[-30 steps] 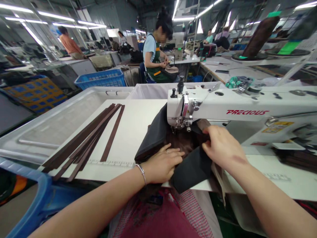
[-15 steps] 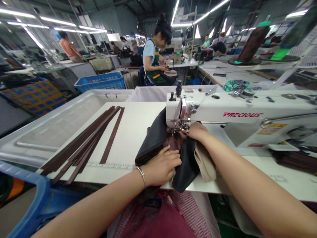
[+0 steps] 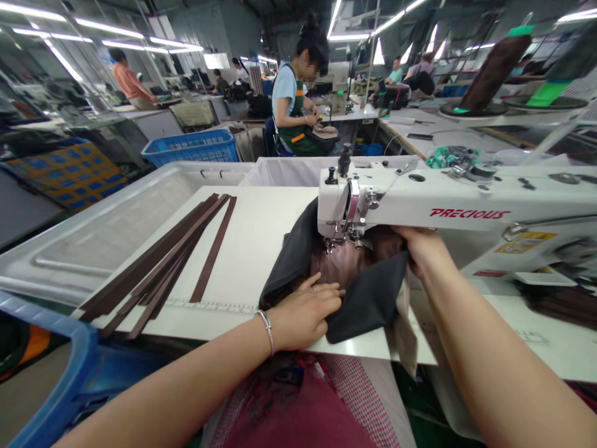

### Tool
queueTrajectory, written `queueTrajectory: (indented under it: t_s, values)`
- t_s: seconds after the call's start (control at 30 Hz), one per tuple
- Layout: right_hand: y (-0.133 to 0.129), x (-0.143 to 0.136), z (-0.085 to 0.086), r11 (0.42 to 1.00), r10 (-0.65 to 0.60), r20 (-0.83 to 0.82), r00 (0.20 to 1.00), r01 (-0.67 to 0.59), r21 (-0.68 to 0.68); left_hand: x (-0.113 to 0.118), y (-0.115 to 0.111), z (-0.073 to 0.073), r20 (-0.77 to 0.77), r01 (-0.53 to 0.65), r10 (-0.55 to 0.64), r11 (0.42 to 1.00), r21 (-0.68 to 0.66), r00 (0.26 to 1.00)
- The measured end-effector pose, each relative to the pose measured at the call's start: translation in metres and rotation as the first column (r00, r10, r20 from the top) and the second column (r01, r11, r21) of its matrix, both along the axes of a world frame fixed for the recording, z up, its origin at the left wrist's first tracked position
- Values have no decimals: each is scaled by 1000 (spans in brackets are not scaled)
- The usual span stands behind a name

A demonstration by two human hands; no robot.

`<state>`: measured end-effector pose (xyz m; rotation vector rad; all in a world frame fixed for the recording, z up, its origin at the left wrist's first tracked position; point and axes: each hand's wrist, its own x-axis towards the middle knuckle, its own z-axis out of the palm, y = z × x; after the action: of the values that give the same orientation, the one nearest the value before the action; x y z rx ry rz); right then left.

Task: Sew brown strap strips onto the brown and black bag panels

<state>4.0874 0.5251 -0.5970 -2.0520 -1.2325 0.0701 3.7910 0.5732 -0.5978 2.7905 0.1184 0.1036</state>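
Lined fabric piece point(image 3: 370, 295): on the desk point(image 3: 259, 242), at the presser foot point(image 3: 330, 244).
Left hand point(image 3: 303, 314): lies on it, fingers slightly spread.
Right hand point(image 3: 425, 250): fingers pinch its edge, right of the foot (thumb hidden).
Shift: right hand has moved outward, baring brown lining point(image 3: 338, 264) before the foot.

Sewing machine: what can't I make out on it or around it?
All in the head view:
Cloth: far side hidden by the machine.
Right hand: some fingers hidden by the cloth.
Needle: too small to tell among the metal parts.
Yellow label: print too small and blurred.
Brown stack: cut off by the right edge.
Blue bin: cut off by the left edge.
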Motion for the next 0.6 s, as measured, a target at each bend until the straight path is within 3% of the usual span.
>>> queueTrajectory:
  t_s: [0.13, 0.17, 0.2, 0.23, 0.3, 0.33, 0.4, 0.5, 0.6]
  values:
    - [-71, -27, 12, 995, 88, 199, 976, -77, -61, -6, -5, 6, -31, 38, -38, 999, -3, 999]
    - [-84, -42, 19, 987, 156, 239, 958, -144, -66, -6, -6, 7, -39, 45, -45, 999, 1, 998]
    - [-92, -58, 26, 952, 306, 275, 911, -288, -105, -6, -6, 7, -44, 47, -47, 999, 7, 998]
    - [-96, -74, 33, 848, 530, 358, 768, -493, -197, -4, -7, 7, -47, 45, -44, 999, 14, 998]
    - [-93, -100, 42, 673, 737, 400, 545, -643, -364, -1, -8, 6, -54, 31, -30, 999, 29, 998]
    - [-88, -108, 44, 623, 780, 393, 486, -658, -424, 0, -9, 6, -60, 23, -21, 999, 35, 998]
    - [-77, -114, 41, 597, 802, 367, 471, -634, -491, -4, -12, 10, -78, 12, -10, 999, 33, 997]
    - [-72, -113, 24, 593, 803, 353, 480, -583, -555, -28, -18, 28, -113, 19, -16, 1000, 25, 994]
    - [-88, -115, 5, 619, 784, 408, 468, -540, -570, -67, -21, 49, -160, -4, 21, 994, 106, 987]
